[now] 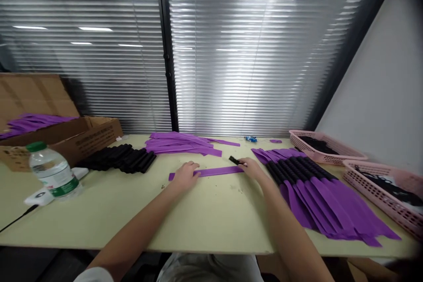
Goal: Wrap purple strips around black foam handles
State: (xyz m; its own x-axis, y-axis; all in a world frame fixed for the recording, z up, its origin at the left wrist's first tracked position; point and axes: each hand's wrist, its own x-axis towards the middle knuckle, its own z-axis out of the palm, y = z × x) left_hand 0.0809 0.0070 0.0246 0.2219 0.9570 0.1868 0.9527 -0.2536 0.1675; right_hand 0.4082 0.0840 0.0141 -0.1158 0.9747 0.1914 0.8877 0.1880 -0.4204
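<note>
A flat purple strip (220, 171) lies crosswise on the table in front of me. Over its left part rests my left hand (187, 175), fingers bent and closed on the strip, with a short end sticking out on the left. At the strip's right end is my right hand (250, 168), its fingers pinched around a short black stick-like object (234, 160) with pale marks; its exact kind is too small to make out. Just right of that hand lies a row of purple strips (325, 202) with black sleeves (297, 168) around their middles.
Loose purple strips (181, 143) are piled at the back. Black tubes (120, 158) lie left, beside an open cardboard box (95, 134) and a water bottle (54, 172). Two pink baskets (350, 157) with black items stand right. A small blue item (250, 139) lies near the blinds.
</note>
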